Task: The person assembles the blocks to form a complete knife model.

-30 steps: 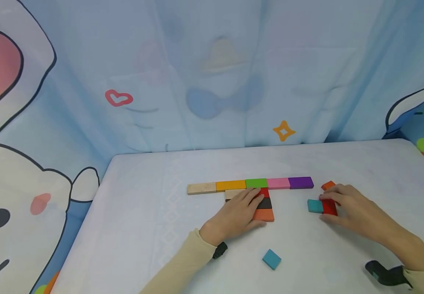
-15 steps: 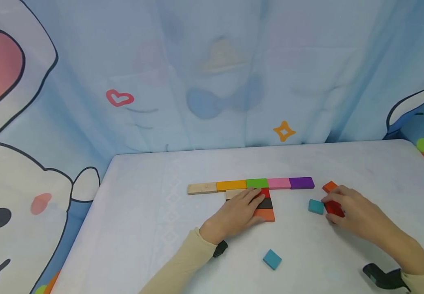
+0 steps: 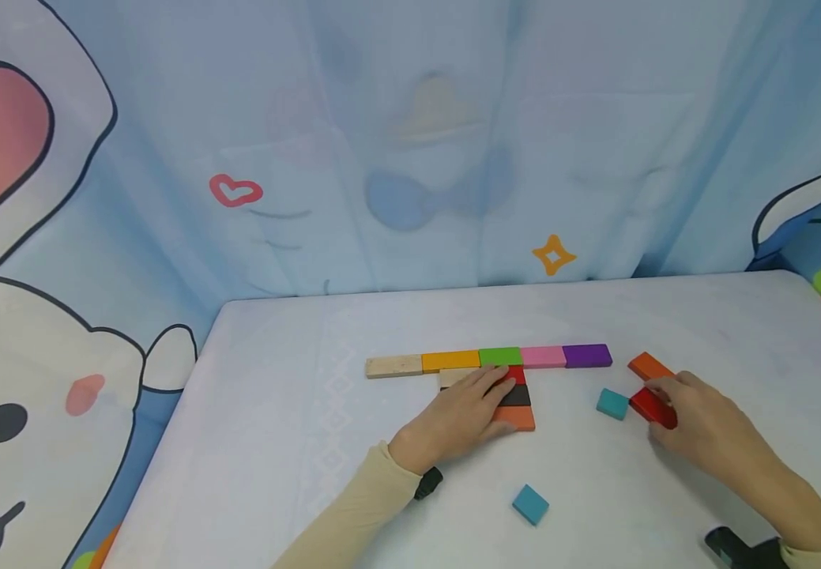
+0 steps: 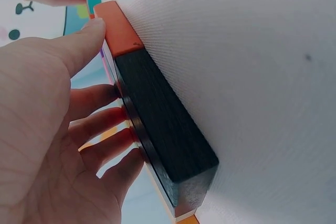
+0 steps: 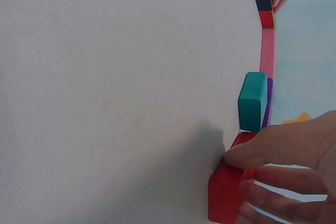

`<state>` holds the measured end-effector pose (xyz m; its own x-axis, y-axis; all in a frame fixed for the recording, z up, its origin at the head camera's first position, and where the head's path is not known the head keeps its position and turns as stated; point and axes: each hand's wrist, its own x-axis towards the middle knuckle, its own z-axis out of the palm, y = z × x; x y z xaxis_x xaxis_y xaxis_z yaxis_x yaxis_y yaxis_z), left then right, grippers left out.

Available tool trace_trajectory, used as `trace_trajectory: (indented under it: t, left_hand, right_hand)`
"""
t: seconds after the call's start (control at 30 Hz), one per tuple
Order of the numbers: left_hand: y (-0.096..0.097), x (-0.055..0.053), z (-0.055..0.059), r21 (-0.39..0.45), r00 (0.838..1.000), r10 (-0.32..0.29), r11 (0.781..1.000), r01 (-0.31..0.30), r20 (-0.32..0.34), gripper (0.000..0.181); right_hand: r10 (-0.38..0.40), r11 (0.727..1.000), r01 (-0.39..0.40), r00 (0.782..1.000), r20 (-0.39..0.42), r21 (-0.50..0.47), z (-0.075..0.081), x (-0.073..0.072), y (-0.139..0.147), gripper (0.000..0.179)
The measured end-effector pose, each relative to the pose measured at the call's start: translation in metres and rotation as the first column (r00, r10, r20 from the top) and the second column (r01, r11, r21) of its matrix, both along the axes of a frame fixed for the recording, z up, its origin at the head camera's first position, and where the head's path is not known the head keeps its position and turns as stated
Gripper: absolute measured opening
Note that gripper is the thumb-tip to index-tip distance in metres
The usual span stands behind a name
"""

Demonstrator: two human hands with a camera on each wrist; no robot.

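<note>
My left hand point(image 3: 456, 415) rests over a group of flat wooden blocks, hiding part of them. A red block point(image 3: 516, 374), a black block point(image 3: 519, 395) and an orange block point(image 3: 517, 416) show past its fingers. In the left wrist view the thumb touches the orange block point(image 4: 119, 30), while the fingertips lie along the black block point(image 4: 163, 114). My right hand point(image 3: 719, 427) pinches a red block point(image 3: 650, 406) between thumb and fingers. Close to that block lie a teal block point(image 3: 612, 404) and an orange block point(image 3: 648, 365).
Behind the group runs a row of plain wood point(image 3: 393, 367), yellow point(image 3: 450, 361), green point(image 3: 499, 356), pink point(image 3: 544, 357) and purple point(image 3: 587, 356) blocks. Another teal block point(image 3: 530, 504) lies alone nearer the front of the white table point(image 3: 282, 442). A printed curtain point(image 3: 410, 190) hangs behind.
My right hand has drawn the red block slightly right and turned it, away from the teal block beside it. That teal block has turned a little. The left hand stays in place.
</note>
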<state>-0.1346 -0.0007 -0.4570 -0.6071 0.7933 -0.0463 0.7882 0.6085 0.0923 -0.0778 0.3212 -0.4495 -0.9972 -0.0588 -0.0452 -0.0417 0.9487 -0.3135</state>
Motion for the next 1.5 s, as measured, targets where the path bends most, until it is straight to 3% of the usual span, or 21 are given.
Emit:
trace_trajectory:
  t: [0.17, 0.3, 0.47, 0.63, 0.97, 1.5]
  left_hand:
    - [0.0, 0.0, 0.001, 0.0, 1.0, -0.005, 1.0, 0.005, -0.013, 0.066]
    - [0.0, 0.0, 0.002, -0.01, 1.0, -0.001, 1.0, 0.001, -0.015, 0.066]
    - [0.001, 0.0, 0.003, -0.024, 1.0, 0.0, 1.0, 0.0, -0.011, 0.066]
    - [0.002, 0.0, 0.002, -0.034, 1.0, 0.006, 0.999, -0.006, -0.002, 0.066]
    - [0.002, -0.002, -0.001, -0.038, 1.0, 0.007, 0.999, -0.008, -0.014, 0.067]
    - [0.002, -0.003, 0.001, -0.042, 1.0, 0.009, 0.999, -0.01, -0.027, 0.066]
  right_hand:
    - [-0.016, 1.0, 0.016, 1.0, 0.023, -0.01, 0.005, 0.001, 0.005, 0.061]
    - [0.009, 1.0, -0.009, 1.0, -0.021, -0.025, 0.012, -0.003, 0.003, 0.061]
    - [0.08, 0.995, -0.085, 0.992, -0.097, -0.044, 0.02, -0.014, -0.016, 0.06]
    - [0.136, 0.988, -0.143, 0.985, -0.102, -0.065, 0.023, -0.031, -0.044, 0.057]
    - [0.327, 0.943, -0.333, 0.936, -0.128, -0.025, 0.02, -0.053, -0.075, 0.043]
    - [0.35, 0.936, -0.351, 0.931, -0.104, 0.01, 0.015, -0.063, -0.091, 0.041]
